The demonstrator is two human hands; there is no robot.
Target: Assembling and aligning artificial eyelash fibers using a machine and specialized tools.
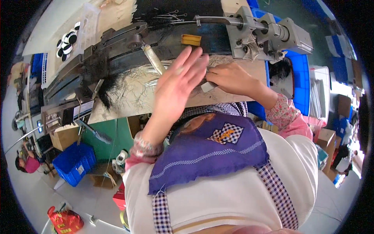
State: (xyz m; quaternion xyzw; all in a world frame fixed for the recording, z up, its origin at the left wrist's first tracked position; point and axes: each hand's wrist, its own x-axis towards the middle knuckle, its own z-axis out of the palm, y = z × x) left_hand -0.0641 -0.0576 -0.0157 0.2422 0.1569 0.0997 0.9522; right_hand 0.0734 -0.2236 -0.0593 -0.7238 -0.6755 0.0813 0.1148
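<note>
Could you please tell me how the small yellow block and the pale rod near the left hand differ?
Colour: the yellow block is a strong yellow, while the pale rod is whitish.
Shape: the yellow block is short and box-like; the pale rod is long and slim.
Pose: the yellow block lies nearly crosswise in the picture, whereas the pale rod slants down toward the right.
Both are close to the left hand.

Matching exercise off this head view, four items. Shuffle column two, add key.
1. Left hand
2. Small block
3. Round pieces
4. Plastic bag

A. Black and white, clustered at upper left
B. Red, on the floor at lower left
C. Fingers extended
D. Yellow, just beyond the left hand

Pairs: 1-C, 2-D, 3-A, 4-B
</note>
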